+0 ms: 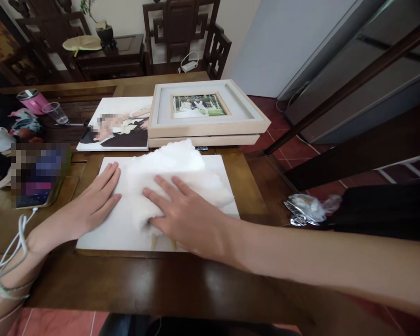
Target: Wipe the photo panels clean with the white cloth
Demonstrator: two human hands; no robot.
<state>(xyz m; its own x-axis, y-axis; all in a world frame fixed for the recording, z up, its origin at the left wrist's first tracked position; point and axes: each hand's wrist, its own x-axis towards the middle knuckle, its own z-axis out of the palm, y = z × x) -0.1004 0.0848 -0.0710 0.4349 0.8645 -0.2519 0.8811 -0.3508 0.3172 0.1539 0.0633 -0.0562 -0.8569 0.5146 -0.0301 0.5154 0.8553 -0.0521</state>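
Pressing flat with fingers spread, the left hand (97, 198) steadies the white panel (119, 233) at frame centre while the right hand (182, 210) bears open-palmed on the white cloth (175, 172), which risks shoving the panel into the stacked frames (206, 116) just above.

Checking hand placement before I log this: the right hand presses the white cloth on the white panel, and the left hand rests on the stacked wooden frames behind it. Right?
Not quite. The head view shows the left hand flat on the white panel, not on the stacked wooden frames. The right hand does press the white cloth.
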